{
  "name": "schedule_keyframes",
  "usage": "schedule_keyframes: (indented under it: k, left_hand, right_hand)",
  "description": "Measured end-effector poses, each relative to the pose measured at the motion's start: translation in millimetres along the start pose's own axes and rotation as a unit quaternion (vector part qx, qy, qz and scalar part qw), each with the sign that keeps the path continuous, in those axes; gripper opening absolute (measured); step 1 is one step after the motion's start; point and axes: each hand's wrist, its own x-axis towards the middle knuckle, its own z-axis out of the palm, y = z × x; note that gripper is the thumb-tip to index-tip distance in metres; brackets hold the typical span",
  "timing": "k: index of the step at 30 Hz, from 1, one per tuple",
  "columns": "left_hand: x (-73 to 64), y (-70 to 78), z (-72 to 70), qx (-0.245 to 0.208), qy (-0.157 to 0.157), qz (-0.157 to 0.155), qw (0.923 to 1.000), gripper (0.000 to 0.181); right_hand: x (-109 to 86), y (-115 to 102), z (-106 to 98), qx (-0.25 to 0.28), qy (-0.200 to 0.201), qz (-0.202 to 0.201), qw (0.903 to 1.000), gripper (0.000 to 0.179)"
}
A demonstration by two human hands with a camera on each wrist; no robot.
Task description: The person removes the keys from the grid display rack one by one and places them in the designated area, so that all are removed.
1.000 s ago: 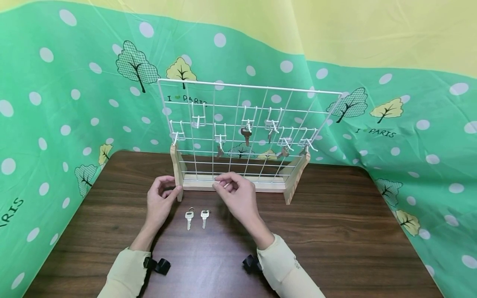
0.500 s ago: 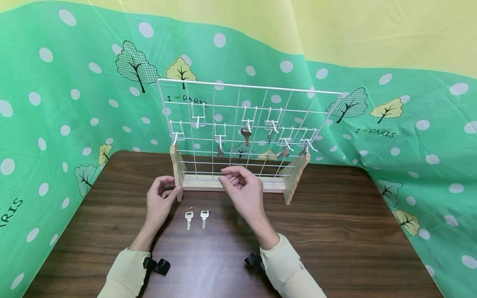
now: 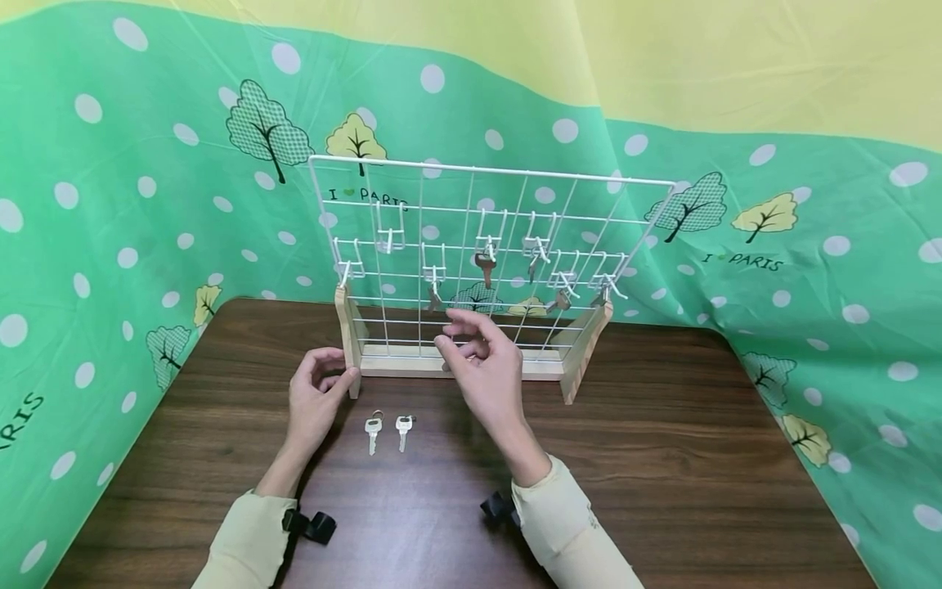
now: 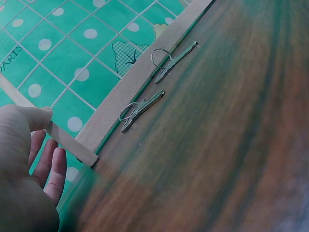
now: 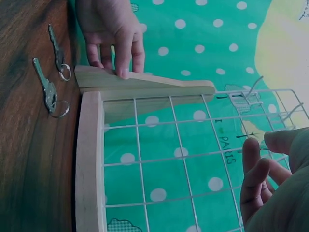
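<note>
A white wire grid rack [image 3: 493,173] on a wooden base [image 3: 397,366] stands on the table. My left hand [image 3: 315,401] grips the rack's left wooden side panel [image 4: 72,142], thumb on its front edge and fingers behind. My right hand [image 3: 486,372] hovers in front of the grid's lower middle, fingers loosely bent. In the right wrist view its thumb and fingers stand apart with nothing visible between them. Two silver keys with rings, a left key [image 3: 373,433] and a right key [image 3: 404,433], lie on the table before the rack.
Several white hooks hang on the grid, among them an upper left hook [image 3: 390,239] without a key. A dark key [image 3: 486,268] and a lower key [image 3: 434,296] hang from others. The brown wooden table [image 3: 684,458] meets a green patterned cloth [image 3: 795,196] behind.
My right hand has moved up and slightly right along the grid, and its fingers have spread a little. The left hand and the two keys on the table stay put.
</note>
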Motion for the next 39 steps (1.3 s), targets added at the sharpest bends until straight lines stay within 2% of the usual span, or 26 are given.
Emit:
schedule_keyframes:
  k: [5, 14, 28, 39]
  left_hand:
    - [-0.5, 0.1, 0.7, -0.001, 0.002, 0.0, 1.0, 0.035]
    - [-0.2, 0.4, 1.4, -0.004, 0.003, 0.002, 1.0, 0.035]
    - [-0.1, 0.5, 0.0, 0.0, 0.0, 0.004, 1.0, 0.035]
    - [0.4, 1.0, 0.3, 0.001, 0.0, 0.001, 1.0, 0.036]
  right_hand:
    - [3.9, -2, 2, 0.019, 0.002, 0.006, 0.9998, 0.04]
    - [10.6, -8, 11, 0.015, 0.015, 0.015, 0.9997, 0.044]
    - [20.4, -18, 22, 0.009, 0.017, 0.008, 0.9998, 0.041]
    - [26.4, -22, 24, -0.007, 0.039, -0.005, 0.9992, 0.031]
